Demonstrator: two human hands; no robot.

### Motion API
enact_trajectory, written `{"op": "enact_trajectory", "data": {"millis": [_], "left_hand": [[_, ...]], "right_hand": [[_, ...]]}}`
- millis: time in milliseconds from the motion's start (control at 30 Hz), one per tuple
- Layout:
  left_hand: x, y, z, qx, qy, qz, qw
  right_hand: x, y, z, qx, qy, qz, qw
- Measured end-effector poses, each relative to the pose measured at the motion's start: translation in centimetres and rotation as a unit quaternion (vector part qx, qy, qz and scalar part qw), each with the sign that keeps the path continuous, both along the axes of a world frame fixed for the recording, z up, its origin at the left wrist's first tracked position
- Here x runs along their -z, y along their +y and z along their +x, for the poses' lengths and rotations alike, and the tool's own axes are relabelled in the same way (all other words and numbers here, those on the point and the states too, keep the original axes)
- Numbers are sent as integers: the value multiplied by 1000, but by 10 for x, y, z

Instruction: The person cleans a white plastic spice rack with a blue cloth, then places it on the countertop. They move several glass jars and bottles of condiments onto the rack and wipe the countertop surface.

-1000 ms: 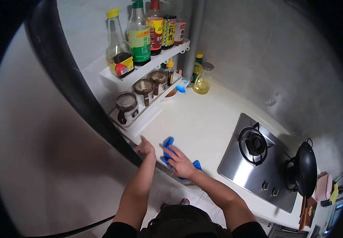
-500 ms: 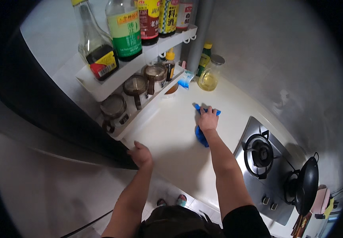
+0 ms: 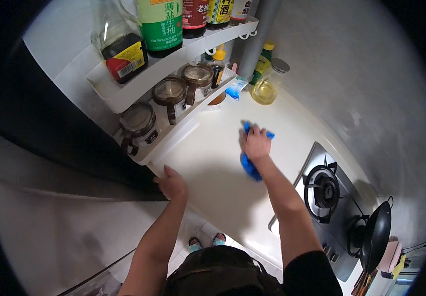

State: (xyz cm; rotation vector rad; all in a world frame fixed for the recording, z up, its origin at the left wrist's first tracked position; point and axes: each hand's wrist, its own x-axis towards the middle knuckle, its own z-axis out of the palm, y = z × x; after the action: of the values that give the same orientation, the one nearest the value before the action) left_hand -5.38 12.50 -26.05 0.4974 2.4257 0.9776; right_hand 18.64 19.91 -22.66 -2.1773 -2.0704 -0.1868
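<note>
A blue cloth [image 3: 251, 166] lies bunched on the white countertop [image 3: 213, 148], pressed down by my right hand [image 3: 257, 145]. Bits of the cloth stick out past the fingertips, and a longer piece trails on the near-left side. My left hand [image 3: 172, 183] is at the counter's left edge, against the corner of a dark, tall panel [image 3: 124, 180]. Its thumb points up and apart from the fingers, which are partly hidden, and I see nothing held in it.
Sauce bottles [image 3: 161, 29] stand on a white shelf at upper left, with lidded seasoning jars [image 3: 139, 121] on the tier below. A glass oil jug [image 3: 267, 89] sits at the back. On the right are a gas stove [image 3: 321, 192] and a black wok [image 3: 376, 237].
My right hand has shifted slightly with the cloth, whose trailing part now shows more spread out. The left hand stays by the panel corner. The whole view has tilted a little.
</note>
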Motion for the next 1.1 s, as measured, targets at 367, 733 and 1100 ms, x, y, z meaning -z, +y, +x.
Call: {"op": "enact_trajectory", "data": {"millis": [367, 733, 1100], "left_hand": [[7, -2, -10, -10, -15, 4, 1000], [11, 1, -8, -14, -6, 17, 1000], [19, 1, -6, -36, 36, 0, 999]], "right_hand": [[5, -80, -21, -120, -5, 12, 993], [40, 11, 4, 2, 171, 187, 967], [12, -127, -87, -243, 285, 116, 920]]}}
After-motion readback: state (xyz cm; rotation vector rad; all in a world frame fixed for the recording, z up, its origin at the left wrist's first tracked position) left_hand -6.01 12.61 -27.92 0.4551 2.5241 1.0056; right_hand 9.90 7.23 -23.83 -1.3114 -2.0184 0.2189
